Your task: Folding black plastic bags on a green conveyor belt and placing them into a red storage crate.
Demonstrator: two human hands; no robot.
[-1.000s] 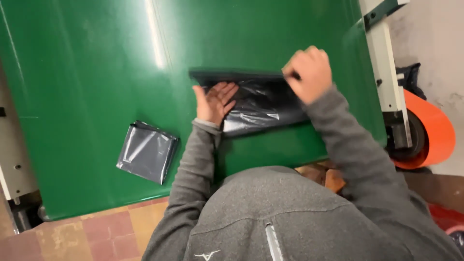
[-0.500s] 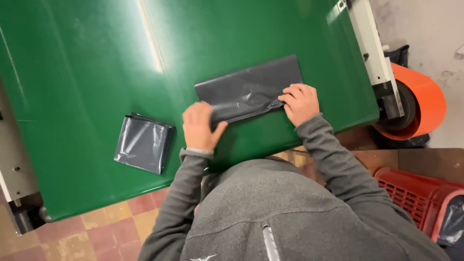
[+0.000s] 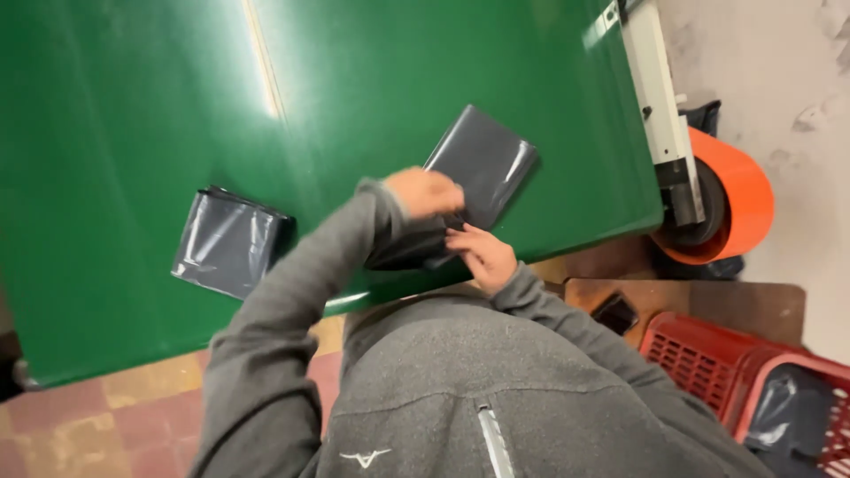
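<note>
Pressing down near the front edge of the green surface, the left hand lies blurred over the near end of a dark grey, glossy plastic bag folded into a flat rectangle; its fingers look curled onto the film, though the blur keeps me from telling whether they pinch it or only lie on it. Just beside it, nearer the body, the right hand has its fingers bent and the tips on the bag's near fold, touching rather than closed around anything. The bag lies tilted on the surface, its far corner pointing toward the white machine frame at the surface's right edge. From the way it creases and shines, I would judge it very light, limp and slick: thin film that will slide on the smooth top and spring open unless held flat, but not fragile. The best hold looks to be along the folded edges or at a corner, pinched between thumb and fingers, with the other palm pinning the middle. Well apart to the left rests a second folded grey plastic bag, untouched. Farther out stand an orange roll beside the frame, and a red plastic crate on the floor at the person's right.
</note>
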